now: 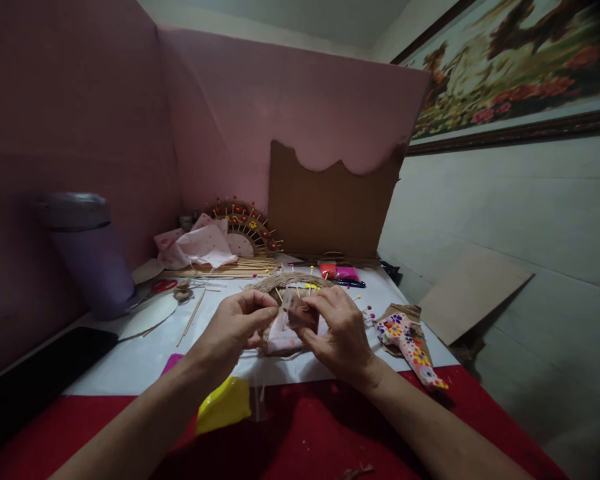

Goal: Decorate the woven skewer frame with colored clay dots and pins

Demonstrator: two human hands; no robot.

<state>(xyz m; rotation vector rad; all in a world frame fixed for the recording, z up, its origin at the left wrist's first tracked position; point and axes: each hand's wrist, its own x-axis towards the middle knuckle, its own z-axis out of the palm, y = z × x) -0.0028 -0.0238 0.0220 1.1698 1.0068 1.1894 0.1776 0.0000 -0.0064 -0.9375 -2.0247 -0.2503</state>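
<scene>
A small clear plastic packet with brown stuff inside [303, 315] is held up over the middle of the table. My right hand [337, 327] grips it from the right, thumb below and fingers above. At its clear left edge, my left hand [247, 320] pinches with thumb and forefinger. Beneath both hands lies a twine-wrapped ring [300, 279] with sticks poking out, tipped with coloured beads. Pale pink patterned fabric [283, 338] shows inside the ring, and my hands cover part of it.
A flower-print fabric shape [413, 347] rests on cardboard at right. Yellow [225, 403] and magenta packets [347, 273] lie around. Behind stand a decorated half-ring [245, 223], thin sticks [220, 268] and a cardboard sheet [330, 207]. At left are a purple tumbler [87, 253] and a dark phone-like slab [45, 380].
</scene>
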